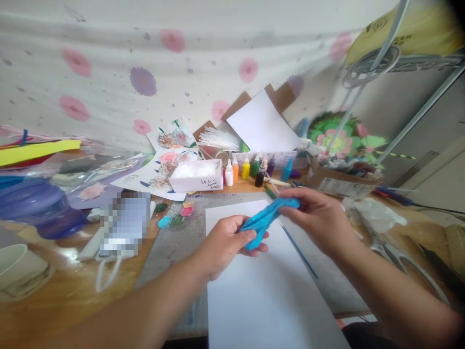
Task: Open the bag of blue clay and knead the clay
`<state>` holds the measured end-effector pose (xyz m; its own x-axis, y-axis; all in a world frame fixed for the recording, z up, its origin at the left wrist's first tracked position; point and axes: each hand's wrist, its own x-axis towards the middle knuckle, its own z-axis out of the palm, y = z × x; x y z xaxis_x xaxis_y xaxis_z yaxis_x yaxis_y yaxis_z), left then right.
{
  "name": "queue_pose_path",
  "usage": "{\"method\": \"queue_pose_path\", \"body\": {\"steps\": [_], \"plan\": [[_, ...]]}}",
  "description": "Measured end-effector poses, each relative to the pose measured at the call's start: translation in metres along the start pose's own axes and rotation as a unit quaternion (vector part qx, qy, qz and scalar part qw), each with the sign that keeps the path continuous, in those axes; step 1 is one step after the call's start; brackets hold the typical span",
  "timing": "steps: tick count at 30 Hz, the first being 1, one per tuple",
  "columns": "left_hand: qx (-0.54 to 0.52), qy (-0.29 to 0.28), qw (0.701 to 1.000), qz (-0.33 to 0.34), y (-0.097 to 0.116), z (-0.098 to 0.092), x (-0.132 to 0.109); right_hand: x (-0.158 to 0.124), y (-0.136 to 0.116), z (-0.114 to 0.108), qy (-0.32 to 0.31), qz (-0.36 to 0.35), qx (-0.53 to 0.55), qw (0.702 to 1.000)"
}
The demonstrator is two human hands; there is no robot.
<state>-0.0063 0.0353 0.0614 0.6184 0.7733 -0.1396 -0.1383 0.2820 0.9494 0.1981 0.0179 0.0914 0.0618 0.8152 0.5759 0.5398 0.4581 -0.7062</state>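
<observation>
A crumpled, stretched piece of blue material (267, 218) hangs between my two hands above a white sheet of paper (254, 295). My left hand (232, 237) grips its lower left end between thumb and fingers. The upper right end is pinched by my right hand (312, 213), thumb below and fingers on top. A thin blue brush (300, 252) lies on the right part of the paper, below my right hand. Under the paper is a grey mat (170, 257).
Small paint bottles (245, 167) stand behind the paper beside a white box (196, 175). Large scissors (399, 254) and a cardboard box (341, 184) are at the right. A white cup (22, 271), purple container (39, 208) and paint palette (177, 213) are at the left.
</observation>
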Motion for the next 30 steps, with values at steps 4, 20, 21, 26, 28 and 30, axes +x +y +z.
{"method": "queue_pose_path", "body": {"steps": [4, 20, 21, 26, 28, 30], "plan": [[-0.082, -0.044, 0.995, 0.046, -0.003, 0.002, 0.0, -0.01, -0.01, 0.007, -0.024, -0.151, -0.116, 0.981], [-0.079, -0.06, 0.994, 0.033, 0.0, 0.002, -0.003, -0.015, -0.01, 0.009, -0.138, -0.186, -0.045, 0.972], [-0.075, -0.064, 0.995, 0.03, -0.001, 0.001, -0.002, -0.015, -0.009, 0.011, -0.142, -0.206, -0.053, 0.967], [-0.062, -0.097, 0.993, 0.034, -0.002, -0.003, 0.0, -0.018, -0.009, 0.016, -0.109, -0.263, -0.088, 0.955], [-0.073, -0.129, 0.988, 0.032, 0.0, -0.001, -0.001, -0.019, -0.011, 0.011, -0.112, -0.273, -0.088, 0.951], [-0.079, -0.135, 0.987, 0.039, 0.002, 0.002, -0.005, -0.019, -0.014, 0.003, -0.132, -0.279, -0.098, 0.946]]}}
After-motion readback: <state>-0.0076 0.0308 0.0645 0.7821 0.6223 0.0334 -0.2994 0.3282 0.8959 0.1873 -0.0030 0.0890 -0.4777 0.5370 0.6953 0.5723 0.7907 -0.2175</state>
